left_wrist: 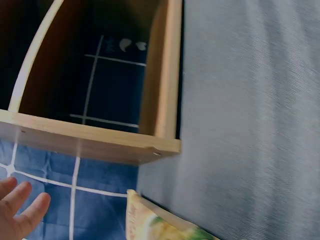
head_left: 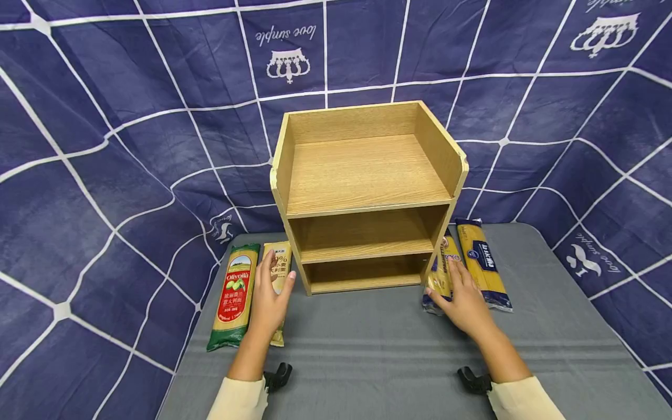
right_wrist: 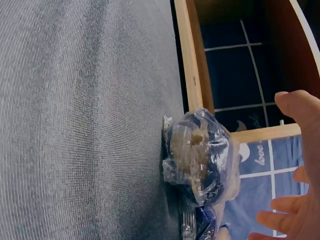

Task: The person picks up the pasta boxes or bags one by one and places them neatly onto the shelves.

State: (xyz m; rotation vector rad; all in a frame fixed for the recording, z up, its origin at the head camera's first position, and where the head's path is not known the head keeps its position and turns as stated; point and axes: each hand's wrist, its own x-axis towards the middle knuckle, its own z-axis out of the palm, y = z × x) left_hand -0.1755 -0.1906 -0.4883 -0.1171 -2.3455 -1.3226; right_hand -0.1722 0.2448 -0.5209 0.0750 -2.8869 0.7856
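Observation:
My left hand [head_left: 269,300] is held over a cream pasta packet [head_left: 279,274] left of the shelf, partly covering it. Its fingers are spread and hold nothing; only some fingers [left_wrist: 30,212] show in the left wrist view. Beside that packet lies a green-ended spaghetti packet with a red label [head_left: 234,291]. On the other side, my right hand [head_left: 464,306] is over a clear and blue pasta packet [head_left: 438,277], fingers apart. The packet's crinkled end [right_wrist: 202,155] shows in the right wrist view, apart from the thumb. Farther right lies a blue and yellow spaghetti packet [head_left: 480,262].
A wooden shelf unit [head_left: 362,175] with a raised-edge top and two lower compartments stands between the packets, on a grey cloth-covered table [head_left: 362,350]. A blue curtain with white lines [head_left: 210,87] hangs behind and at both sides.

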